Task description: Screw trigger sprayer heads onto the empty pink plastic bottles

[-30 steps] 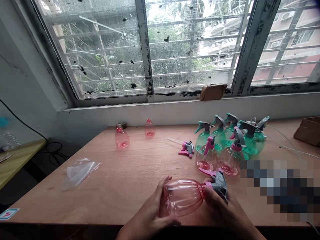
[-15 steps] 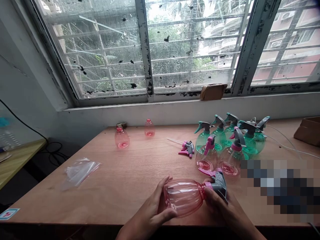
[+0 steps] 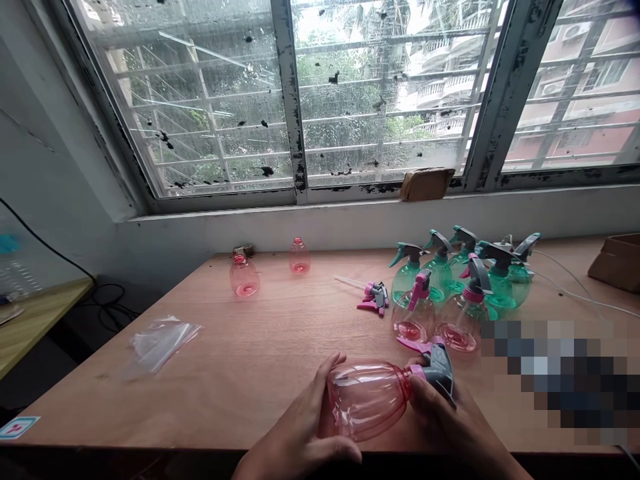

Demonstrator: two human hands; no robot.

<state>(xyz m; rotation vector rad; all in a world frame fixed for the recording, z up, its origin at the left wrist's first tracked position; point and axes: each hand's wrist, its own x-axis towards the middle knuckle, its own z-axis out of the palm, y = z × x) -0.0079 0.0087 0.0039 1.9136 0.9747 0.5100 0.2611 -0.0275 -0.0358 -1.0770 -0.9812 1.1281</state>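
A clear pink spray bottle point(image 3: 367, 399) lies on its side at the near edge of the wooden table point(image 3: 260, 353). My left hand point(image 3: 305, 427) is wrapped round its base, thumb on top. Its grey and pink trigger head point(image 3: 436, 370) points right, and my right hand point(image 3: 443, 417) grips the neck just under that head. A loose pink and grey trigger head point(image 3: 374, 297) with its dip tube lies further back in the middle of the table.
Several finished green and pink spray bottles point(image 3: 450, 287) stand at the back right. Two headless pink bottles point(image 3: 244, 275) stand at the back left. A clear plastic bag point(image 3: 159, 341) lies at the left. A cardboard box point(image 3: 617, 260) and white cable sit at the right.
The bottle has turned slightly in my hands and my left fingers have shifted under its base. Nothing else has moved.
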